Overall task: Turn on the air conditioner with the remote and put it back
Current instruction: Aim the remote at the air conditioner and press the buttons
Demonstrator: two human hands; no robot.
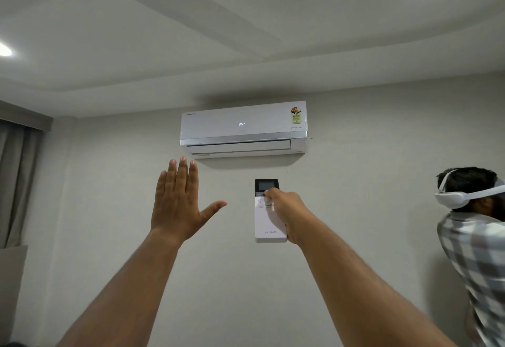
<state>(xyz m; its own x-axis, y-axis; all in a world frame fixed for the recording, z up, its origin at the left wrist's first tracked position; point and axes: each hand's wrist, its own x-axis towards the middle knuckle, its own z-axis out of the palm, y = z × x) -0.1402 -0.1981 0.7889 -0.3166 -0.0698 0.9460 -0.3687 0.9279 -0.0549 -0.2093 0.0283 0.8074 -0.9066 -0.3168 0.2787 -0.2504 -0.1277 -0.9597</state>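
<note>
A white air conditioner (243, 128) hangs high on the wall, its front panel showing a lit "24°" and its lower flap slightly ajar. My right hand (288, 211) holds a white remote (266, 223) with a dark screen at its top, raised and pointed up at the unit; my thumb rests on the buttons just below the screen. My left hand (179, 204) is raised beside it, palm toward the wall, fingers straight and thumb spread, holding nothing.
A person (475, 223) in a checked shirt with a white headset stands at the right edge. Grey curtains (16, 177) hang at the left. A white ceiling fan blade (196, 16) and two ceiling lights are overhead.
</note>
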